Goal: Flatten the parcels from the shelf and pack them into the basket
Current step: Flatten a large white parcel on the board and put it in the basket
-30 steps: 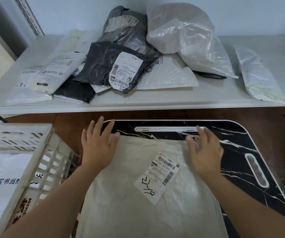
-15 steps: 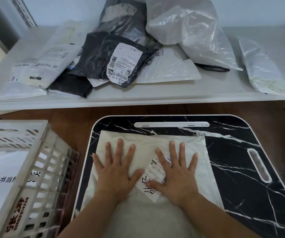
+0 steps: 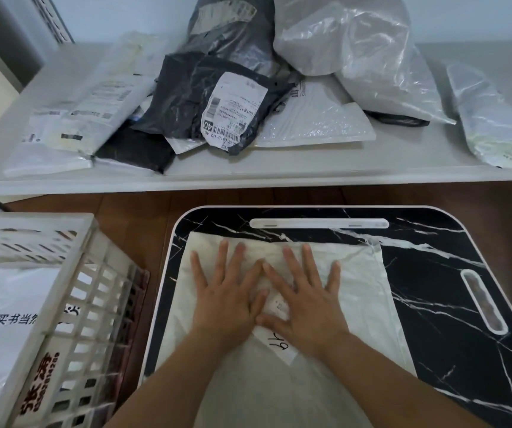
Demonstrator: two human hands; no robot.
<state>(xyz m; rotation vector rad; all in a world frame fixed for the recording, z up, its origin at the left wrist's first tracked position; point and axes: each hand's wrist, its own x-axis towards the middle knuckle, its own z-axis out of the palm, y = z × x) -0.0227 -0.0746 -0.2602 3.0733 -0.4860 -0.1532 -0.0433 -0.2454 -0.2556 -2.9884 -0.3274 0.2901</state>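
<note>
Dark and clear parcels (image 3: 233, 97) crowd the grey shelf (image 3: 310, 168) behind; a white slatted basket (image 3: 72, 304) sits left. The cream plastic mailer (image 3: 362, 291) lies lengthwise toward me on the black marble-patterned board's (image 3: 452, 304) left half, left hand (image 3: 227, 301) and right hand (image 3: 307, 307) pressing flat, fingers spread.

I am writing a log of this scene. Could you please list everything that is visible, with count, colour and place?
white parcel: one, cream white, flat on the tray, under both hands
label: one, white, on that parcel, partly covered
tray: one, black marble pattern, white rim, centre right
basket: one, white lattice, left, holds a white bag with print
shelf: one, grey, at the back
black parcels: at least two, middle of the shelf
pale parcels: several, white or clear, across the shelf
floor: brown wood
left hand: flat, pressing the white parcel
right hand: flat, pressing beside it
</note>
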